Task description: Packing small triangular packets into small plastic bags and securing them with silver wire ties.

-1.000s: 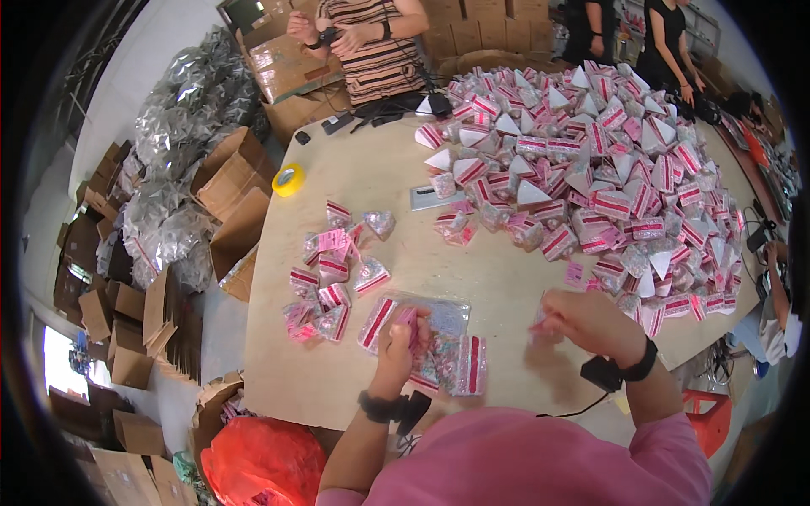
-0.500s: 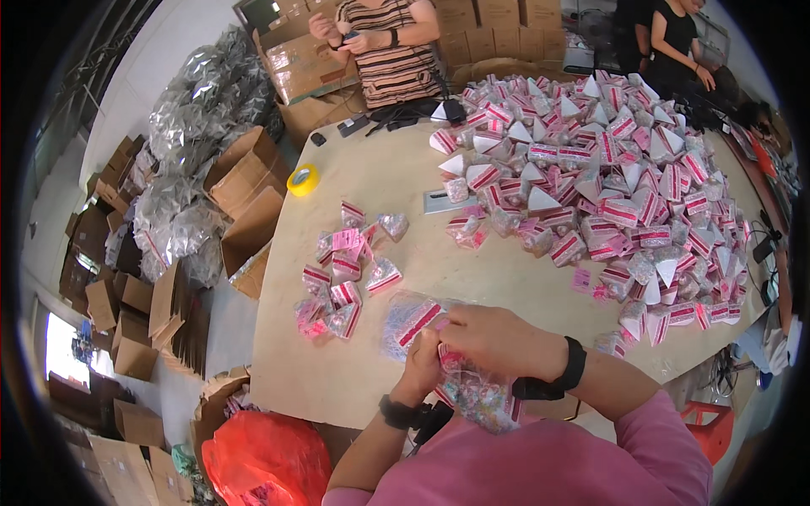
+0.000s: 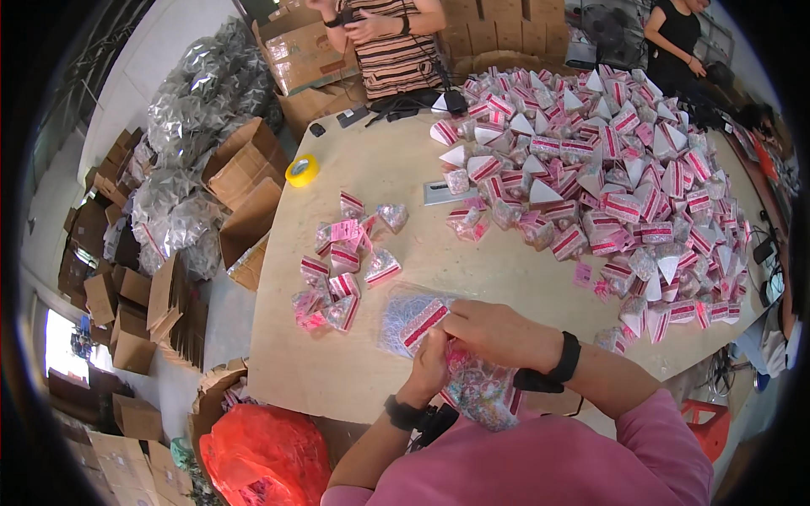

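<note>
In front of my chest my left hand (image 3: 428,371) is closed, its thumb pressed against a white wedge-shaped packet (image 3: 424,324) with a dark pink stripe. My right hand (image 3: 489,335) pinches at the packet's right end, close beside the left; the fingertips are partly hidden. Below both hands, against my pink shirt, hangs a clear plastic bag (image 3: 481,392) of small multicoloured pieces. Behind the packet a clear bag of pale bluish shreds (image 3: 396,316) lies on the table. Further left are several similar packets (image 3: 344,259), some with pink tags.
A large heap of striped packets (image 3: 607,185) covers the table's right side. Yellow tape (image 3: 301,170) lies at the far left edge, and a flat grey-white piece (image 3: 447,193) beside the heap. A red plastic bag (image 3: 266,455) stands lower left. Two people stand beyond the table.
My hands have barely moved, still working at the striped packet, which shows a little more fully. The person across the table has shifted their arms.
</note>
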`<state>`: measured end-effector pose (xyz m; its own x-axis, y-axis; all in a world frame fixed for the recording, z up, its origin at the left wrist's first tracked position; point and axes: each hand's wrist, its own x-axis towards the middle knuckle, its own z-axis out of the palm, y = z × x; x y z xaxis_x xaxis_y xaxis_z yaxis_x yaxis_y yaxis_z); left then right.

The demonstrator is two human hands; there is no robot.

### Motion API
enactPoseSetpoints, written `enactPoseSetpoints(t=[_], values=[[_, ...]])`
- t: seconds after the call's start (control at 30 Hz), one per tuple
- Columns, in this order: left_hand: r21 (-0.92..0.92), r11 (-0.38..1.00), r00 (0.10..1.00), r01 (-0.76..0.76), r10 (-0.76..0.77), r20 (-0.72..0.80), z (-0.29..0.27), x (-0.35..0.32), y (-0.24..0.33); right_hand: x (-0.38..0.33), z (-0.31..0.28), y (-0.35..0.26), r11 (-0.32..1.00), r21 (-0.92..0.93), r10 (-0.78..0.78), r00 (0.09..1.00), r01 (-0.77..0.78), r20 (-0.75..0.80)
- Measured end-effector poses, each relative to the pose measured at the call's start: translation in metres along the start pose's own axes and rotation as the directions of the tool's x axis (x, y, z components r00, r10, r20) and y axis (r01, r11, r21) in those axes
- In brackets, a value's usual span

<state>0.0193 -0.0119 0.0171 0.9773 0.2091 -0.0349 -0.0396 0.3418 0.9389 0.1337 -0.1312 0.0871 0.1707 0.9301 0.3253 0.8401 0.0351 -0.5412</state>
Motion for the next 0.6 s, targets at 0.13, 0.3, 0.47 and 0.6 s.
enactPoseSetpoints(t=[0.13,0.3,0.47,0.6], values=[[0.152,0.988,0.983,0.029,-0.056,0.175,-0.003,-0.003,0.016,-0.002,-0.002,-0.001,0.992,0.003,0.127,0.991,-0.127,0.037],[0.206,0.95,0.969,0.234,-0.246,0.035,0.005,-0.003,0.033,-0.004,0.0,0.002,0.999,0.012,0.046,0.999,-0.046,0.002],[-0.227,0.948,0.966,0.224,-0.246,-0.076,0.0,0.005,0.012,-0.004,0.01,-0.003,0.993,-0.05,-0.105,0.994,0.104,-0.016],[-0.238,0.919,0.931,0.314,-0.348,-0.115,0.015,0.0,0.018,-0.005,0.009,-0.004,0.99,-0.12,-0.062,0.995,0.071,0.079]])
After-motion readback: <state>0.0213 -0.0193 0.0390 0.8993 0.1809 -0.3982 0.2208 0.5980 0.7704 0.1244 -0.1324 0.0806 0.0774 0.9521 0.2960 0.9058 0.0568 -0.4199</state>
